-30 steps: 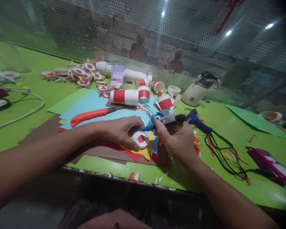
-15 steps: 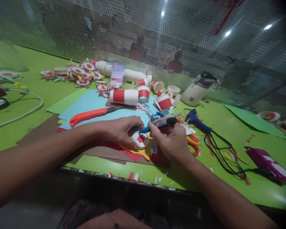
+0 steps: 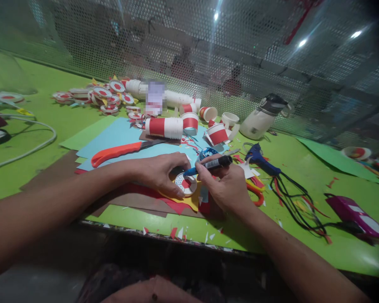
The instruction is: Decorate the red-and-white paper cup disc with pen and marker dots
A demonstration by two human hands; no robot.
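Paper disc over the yellow sheet looks part-dotted, the remaining sections seemingly plain, its edge gripped by the half-curled left hand, the right hand closed round 1 blue marker.

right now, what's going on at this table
A person's left hand steadies a white disc with a red centre; the right hand holds a blue marker, its tip at the disc's upper edge. Dots mark part of the disc. A stack of paper cups lies beyond, a glue gun to the right.
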